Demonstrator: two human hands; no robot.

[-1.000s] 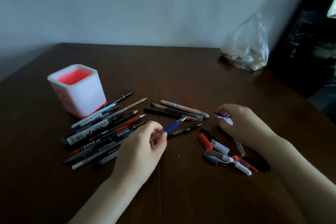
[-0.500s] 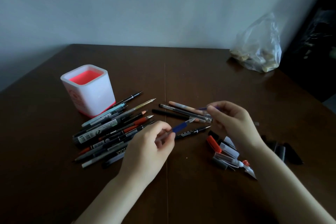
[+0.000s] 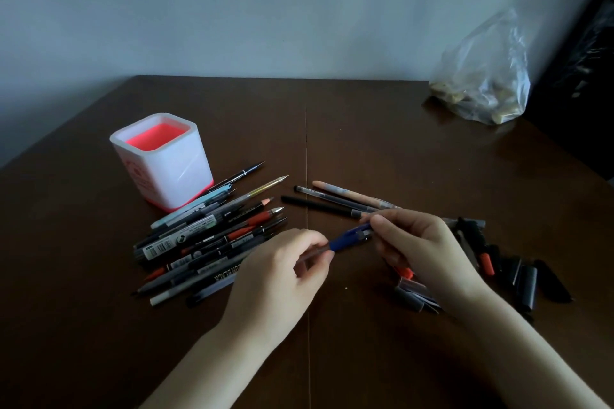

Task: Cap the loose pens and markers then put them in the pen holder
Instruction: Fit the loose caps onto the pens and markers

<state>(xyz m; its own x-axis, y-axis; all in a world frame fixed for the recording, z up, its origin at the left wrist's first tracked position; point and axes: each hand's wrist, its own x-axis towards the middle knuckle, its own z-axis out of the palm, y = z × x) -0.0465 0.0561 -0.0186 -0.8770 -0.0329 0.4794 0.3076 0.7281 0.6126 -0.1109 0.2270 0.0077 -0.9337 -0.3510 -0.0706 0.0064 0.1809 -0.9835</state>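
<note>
Left hand (image 3: 282, 271): fingers curled, thumb and forefinger pinched on the rear barrel of the blue pen (image 3: 349, 237), raised just above the counter (image 3: 382, 149).

Right hand (image 3: 420, 247): fingers closed around the front end of the same pen, at its tip; whether a cap sits under the fingers cannot be told.

Blue pen: blue grip section, clear barrel, held between both hands, tilted up toward the right.

Pile of loose pens and markers (image 3: 212, 236): left of the hands, lying fanned with tips toward the upper right. Includes a dark marker with a white barcode label, an orange-red pen, a gold-barrelled pen, a light blue pen. One grey barrel carries dark lettering, upside down to the camera and not legible.

Three pens (image 3: 335, 199): separate group just beyond the right hand, lying side by side: one tan, one grey, one black.

Loose caps (image 3: 518, 271): heap right of the right hand, mostly black, some orange-red and clear; partly hidden by the wrist.

Pen holder (image 3: 164, 161): square white cup, pink-red interior and base, upright, touching the far end of the pile. Faint red print on its left face, unreadable.

Plastic bag (image 3: 488, 76): clear, with pale lumps inside, far right corner of the counter.
</note>
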